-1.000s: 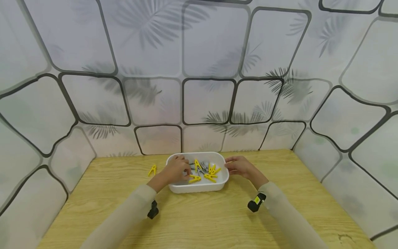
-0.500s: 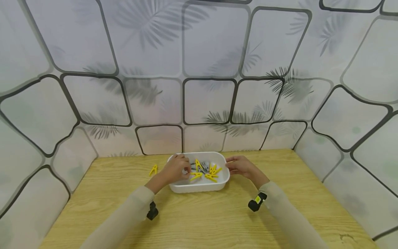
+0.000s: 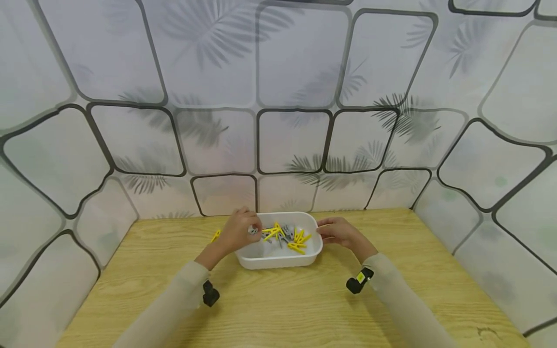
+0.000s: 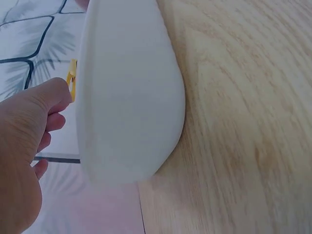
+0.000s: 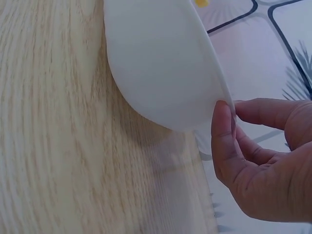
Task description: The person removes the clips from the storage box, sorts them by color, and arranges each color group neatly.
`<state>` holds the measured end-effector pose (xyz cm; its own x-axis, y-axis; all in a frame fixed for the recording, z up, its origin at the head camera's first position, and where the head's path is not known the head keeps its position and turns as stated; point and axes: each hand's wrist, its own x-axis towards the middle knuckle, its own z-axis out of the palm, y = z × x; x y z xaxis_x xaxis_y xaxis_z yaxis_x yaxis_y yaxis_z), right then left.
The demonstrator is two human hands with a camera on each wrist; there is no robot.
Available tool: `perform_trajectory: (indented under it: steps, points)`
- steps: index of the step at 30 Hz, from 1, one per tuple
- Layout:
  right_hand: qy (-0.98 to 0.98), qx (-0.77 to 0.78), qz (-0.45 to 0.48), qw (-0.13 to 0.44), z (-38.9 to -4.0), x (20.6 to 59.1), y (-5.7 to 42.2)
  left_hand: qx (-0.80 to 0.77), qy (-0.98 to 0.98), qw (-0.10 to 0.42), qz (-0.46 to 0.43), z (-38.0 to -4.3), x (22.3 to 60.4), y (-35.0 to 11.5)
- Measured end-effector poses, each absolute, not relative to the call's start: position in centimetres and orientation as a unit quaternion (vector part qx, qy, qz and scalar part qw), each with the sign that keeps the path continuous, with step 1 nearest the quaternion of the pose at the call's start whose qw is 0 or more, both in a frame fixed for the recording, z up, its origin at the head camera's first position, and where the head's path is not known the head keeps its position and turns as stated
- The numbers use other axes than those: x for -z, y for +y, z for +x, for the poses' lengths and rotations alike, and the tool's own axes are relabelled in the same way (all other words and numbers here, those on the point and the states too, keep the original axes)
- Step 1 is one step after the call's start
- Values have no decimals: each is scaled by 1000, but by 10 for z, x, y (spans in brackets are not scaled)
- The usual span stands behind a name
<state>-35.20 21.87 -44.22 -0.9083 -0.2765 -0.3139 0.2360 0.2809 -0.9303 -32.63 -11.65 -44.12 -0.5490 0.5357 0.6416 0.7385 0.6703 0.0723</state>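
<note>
A white plastic tray point(image 3: 278, 262) on the table holds several yellow and grey clothespins, among them a yellow clothespin point(image 3: 297, 248) near its front right. My left hand point(image 3: 238, 231) is above the tray's left end, pinching a yellow clothespin point(image 3: 271, 232) between thumb and fingers. In the left wrist view, that hand point(image 4: 29, 122) shows beside the tray wall point(image 4: 129, 97), the yellow clothespin point(image 4: 72, 80) at its fingertips. My right hand point(image 3: 341, 233) grips the tray's right rim, and the right wrist view shows thumb and fingers point(image 5: 225, 141) on either side of it.
A lone yellow clothespin point(image 3: 215, 235) lies on the wooden table point(image 3: 278, 304) left of the tray, partly behind the left hand. A patterned wall covering point(image 3: 287, 140) rises behind the table and along both sides.
My left hand has moved up and left out of the tray, and a yellow clothespin from the front of the tray has risen with it. The right hand stays at the rim.
</note>
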Motion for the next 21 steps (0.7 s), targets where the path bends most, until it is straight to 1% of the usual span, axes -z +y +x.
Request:
perform_trajectory:
  steps: [8, 17, 21]
  points:
    - [771, 599, -3, 216, -355, 442, 217, 209, -864, 311, -337, -323, 434, -137]
    - [770, 600, -9, 216, -354, 440, 217, 248, -838, 370, -316, -321, 433, -169]
    - [769, 601, -6, 216, -353, 441, 217, 247, -841, 380, -295, -319, 437, -185]
